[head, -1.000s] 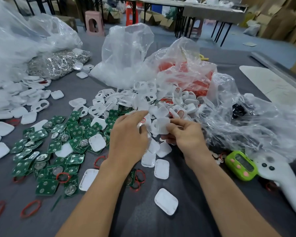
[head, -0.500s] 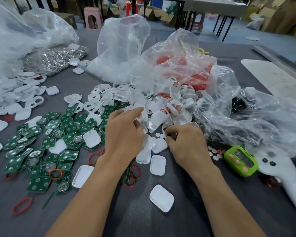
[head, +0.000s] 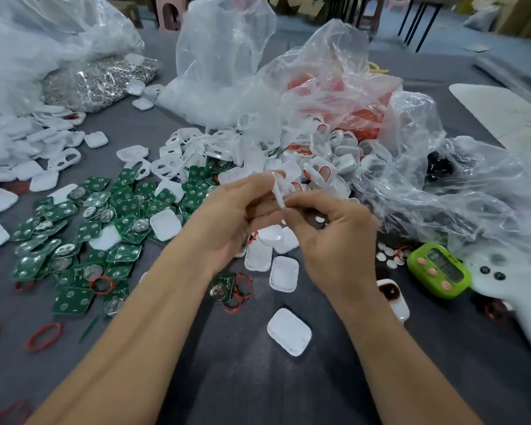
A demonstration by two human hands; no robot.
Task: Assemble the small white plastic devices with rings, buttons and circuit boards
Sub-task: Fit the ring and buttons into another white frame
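My left hand (head: 227, 219) and my right hand (head: 331, 237) meet above the grey table's middle. Together they hold a thin white plastic shell (head: 278, 191) edge-on; the left fingers grip its top and the right thumb and forefinger pinch its lower end. Small white round buttons (head: 320, 220) lie in the curl of my right hand. Green circuit boards (head: 83, 234) with coin cells are spread at the left. White shells (head: 284, 273) lie below my hands. Red rings (head: 238, 291) lie beside a board near my left wrist.
A heap of white frames and ringed shells (head: 288, 154) lies behind my hands, backed by clear plastic bags (head: 328, 84). A green timer (head: 439, 269) and a white handheld device (head: 515, 286) sit at the right. More white shells (head: 19, 148) pile up far left.
Both hands have risen off the pile and come toward me. My right hand went down to the small parts half a second ago; now it pinches the white shell with the left.
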